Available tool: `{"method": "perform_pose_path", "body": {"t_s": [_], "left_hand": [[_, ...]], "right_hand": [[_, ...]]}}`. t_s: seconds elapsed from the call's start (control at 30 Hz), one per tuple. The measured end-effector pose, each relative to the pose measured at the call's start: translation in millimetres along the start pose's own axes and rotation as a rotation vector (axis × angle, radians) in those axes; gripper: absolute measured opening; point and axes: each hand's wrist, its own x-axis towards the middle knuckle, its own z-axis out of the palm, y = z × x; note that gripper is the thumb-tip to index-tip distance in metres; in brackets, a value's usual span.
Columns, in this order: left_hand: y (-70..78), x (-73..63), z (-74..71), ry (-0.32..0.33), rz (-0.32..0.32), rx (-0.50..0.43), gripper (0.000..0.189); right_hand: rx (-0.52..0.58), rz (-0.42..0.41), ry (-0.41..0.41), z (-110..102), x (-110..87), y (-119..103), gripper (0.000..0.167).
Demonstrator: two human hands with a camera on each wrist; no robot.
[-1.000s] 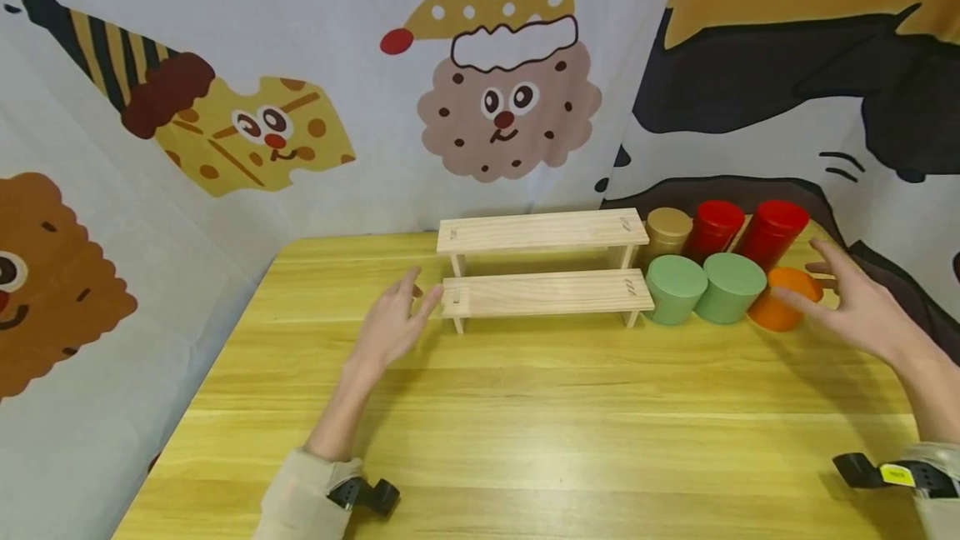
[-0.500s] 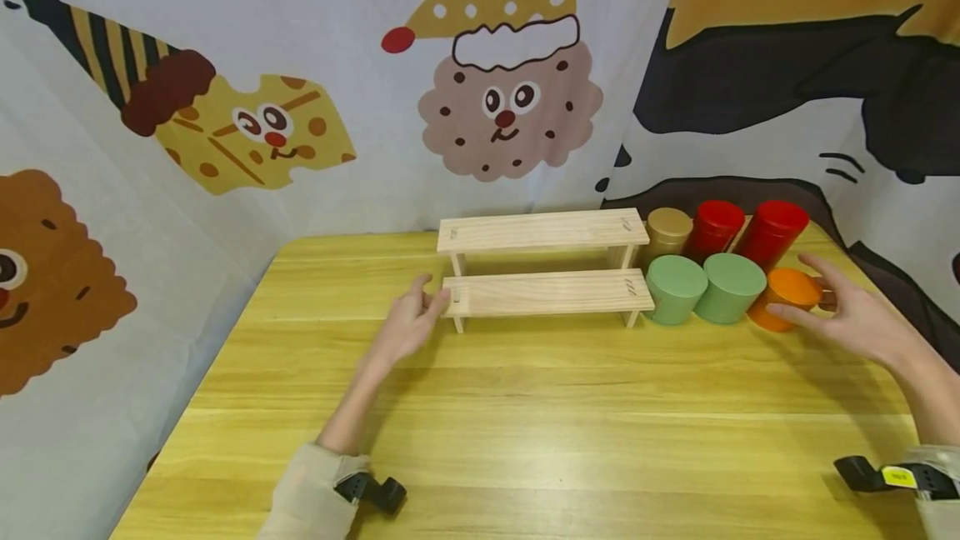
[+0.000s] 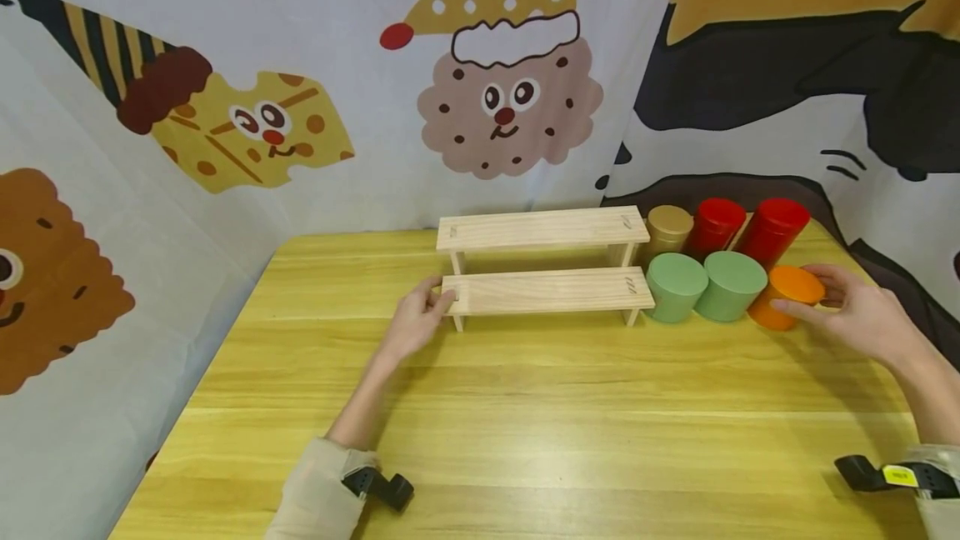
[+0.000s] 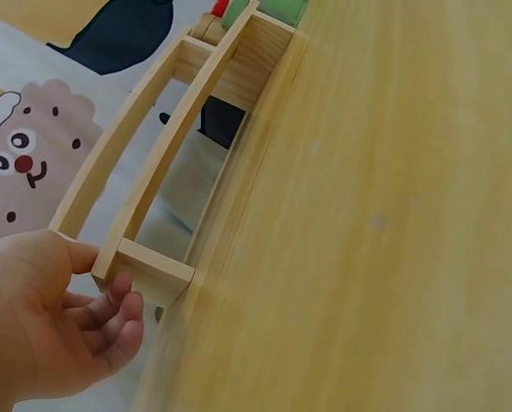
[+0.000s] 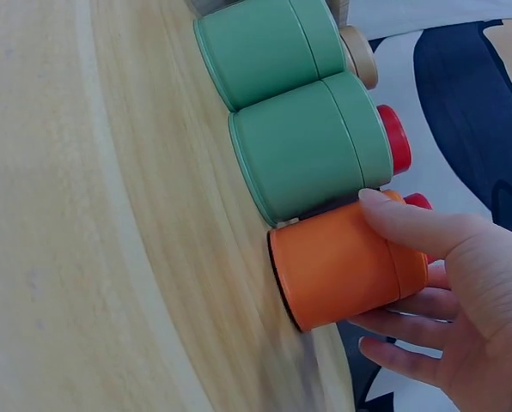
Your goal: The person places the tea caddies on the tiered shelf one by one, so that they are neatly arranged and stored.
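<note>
A light wooden two-step shelf [image 3: 543,293] stands on the table in the head view. My left hand [image 3: 417,322] grips the left end of its lower step, thumb on top. In the left wrist view the fingers [image 4: 110,330] curl beside the step's end leg [image 4: 157,270]. On the right, an orange canister [image 5: 346,266] stands upright at the near end of a row. My right hand [image 3: 862,317] holds it from its right side, the thumb [image 5: 402,219] on one side and the fingers on the other. Two green canisters [image 3: 677,286] stand between it and the shelf.
Behind the green canisters stand a tan canister [image 3: 667,227] and two red canisters [image 3: 772,227], close together. A cartoon-printed cloth [image 3: 360,215] hangs behind the wooden table [image 3: 510,423]. The table's right edge runs close by the orange canister.
My left hand has moved right and taken hold of the shelf's lower step. My right hand has closed in around the orange canister. The shelf and canisters stay in place.
</note>
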Motion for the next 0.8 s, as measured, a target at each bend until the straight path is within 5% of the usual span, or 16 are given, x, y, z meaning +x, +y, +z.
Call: {"method": "perform_pose_path", "body": {"t_s": [0.6,0.8], "left_hand": [[-0.3,1.8,1.0,0.003,-0.045,-0.135,0.065],[1.1,0.5,1.5,0.010,-0.054,-0.153,0.063]], "right_hand": [[0.009,0.090,0.109,-24,-9.6,-16,0.088],[0.017,0.062,0.139,-31,-9.9,-30,0.082]]}}
